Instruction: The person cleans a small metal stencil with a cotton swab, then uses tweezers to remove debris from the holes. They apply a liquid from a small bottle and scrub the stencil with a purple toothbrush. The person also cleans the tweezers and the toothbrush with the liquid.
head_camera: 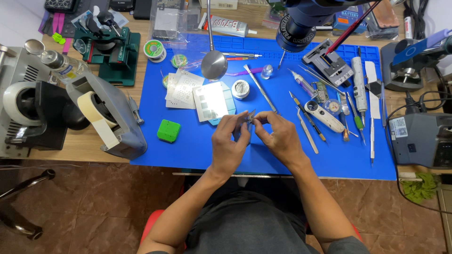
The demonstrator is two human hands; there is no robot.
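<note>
Both hands' fingers (238, 123) pinched on small metal piece (251, 118), over blue mat (188, 146)

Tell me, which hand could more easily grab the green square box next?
Probably the left hand. The green square box lies on the blue mat on its side, while the right hand would have to cross over.

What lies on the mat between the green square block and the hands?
Nothing: in the head view only bare blue mat separates the green block from the left hand.
</note>
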